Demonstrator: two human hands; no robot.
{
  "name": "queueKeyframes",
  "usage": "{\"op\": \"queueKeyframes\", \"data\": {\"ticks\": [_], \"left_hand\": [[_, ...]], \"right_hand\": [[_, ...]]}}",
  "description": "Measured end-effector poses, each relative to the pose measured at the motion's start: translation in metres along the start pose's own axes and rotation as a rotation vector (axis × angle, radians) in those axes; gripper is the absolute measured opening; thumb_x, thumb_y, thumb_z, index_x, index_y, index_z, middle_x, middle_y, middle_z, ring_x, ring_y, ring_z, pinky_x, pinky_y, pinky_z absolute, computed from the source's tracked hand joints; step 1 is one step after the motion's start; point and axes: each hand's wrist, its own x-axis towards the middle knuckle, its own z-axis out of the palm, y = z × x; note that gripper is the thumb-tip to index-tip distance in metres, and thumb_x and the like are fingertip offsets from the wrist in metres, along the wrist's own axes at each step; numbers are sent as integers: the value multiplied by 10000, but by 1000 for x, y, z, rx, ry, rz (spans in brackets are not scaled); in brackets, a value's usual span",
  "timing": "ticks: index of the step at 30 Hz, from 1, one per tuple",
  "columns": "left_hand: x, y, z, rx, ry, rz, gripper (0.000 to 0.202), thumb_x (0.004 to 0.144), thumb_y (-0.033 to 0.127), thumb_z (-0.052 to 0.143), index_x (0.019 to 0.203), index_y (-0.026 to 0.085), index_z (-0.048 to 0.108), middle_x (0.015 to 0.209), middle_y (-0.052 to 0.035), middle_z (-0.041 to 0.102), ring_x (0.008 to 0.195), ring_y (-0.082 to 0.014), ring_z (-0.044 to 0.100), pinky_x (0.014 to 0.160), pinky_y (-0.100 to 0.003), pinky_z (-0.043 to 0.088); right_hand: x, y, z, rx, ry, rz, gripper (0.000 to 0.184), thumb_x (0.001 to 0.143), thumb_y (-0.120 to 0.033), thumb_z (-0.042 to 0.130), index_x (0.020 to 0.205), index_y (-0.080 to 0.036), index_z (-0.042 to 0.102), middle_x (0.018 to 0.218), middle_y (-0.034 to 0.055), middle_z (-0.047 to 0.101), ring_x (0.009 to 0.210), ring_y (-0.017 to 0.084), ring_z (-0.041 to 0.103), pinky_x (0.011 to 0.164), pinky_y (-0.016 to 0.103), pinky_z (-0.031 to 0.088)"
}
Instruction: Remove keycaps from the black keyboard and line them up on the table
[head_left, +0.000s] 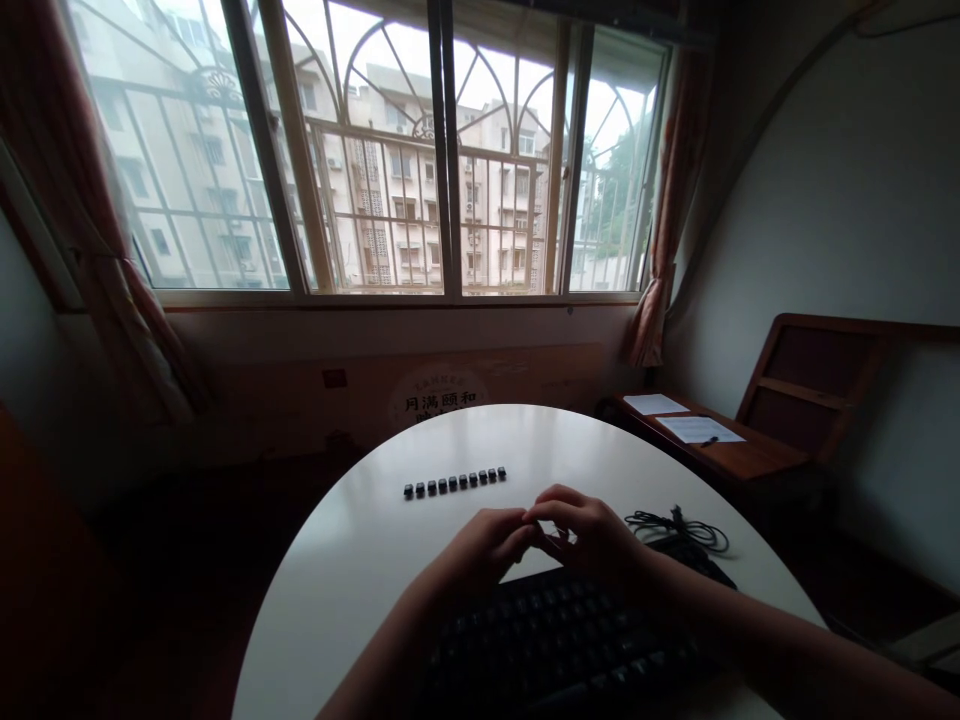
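My left hand (491, 540) and my right hand (589, 530) meet above the far edge of a black keyboard (555, 635). Their fingertips are pressed together, and a bright gap shows between the bent fingers. Whatever they pinch, if anything, is too small or too hidden to make out. Beyond the hands, a slanting row of several small black keycaps (453, 484) stands on the white table (337, 560). My forearms cover parts of the keyboard, which lies in shadow.
A coiled black cable (677, 522) lies to the right, beyond the keyboard. Farther right, papers (699, 430) and a dark pen (709, 441) rest on a wooden bench (765, 455). A barred window (448, 200) and curtains (664, 220) are behind the round table.
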Motion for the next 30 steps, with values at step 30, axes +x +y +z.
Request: {"op": "queueKeyframes", "data": {"ticks": [30], "left_hand": [[-4, -47, -8, 468, -145, -404, 532, 946, 515, 342, 771, 176, 714, 783, -96, 701, 672, -217, 600, 652, -313, 419]], "right_hand": [[95, 207, 51, -206, -513, 632, 287, 736, -294, 726, 1009, -212, 758, 912, 30, 706, 773, 164, 623, 660, 229, 446]]}}
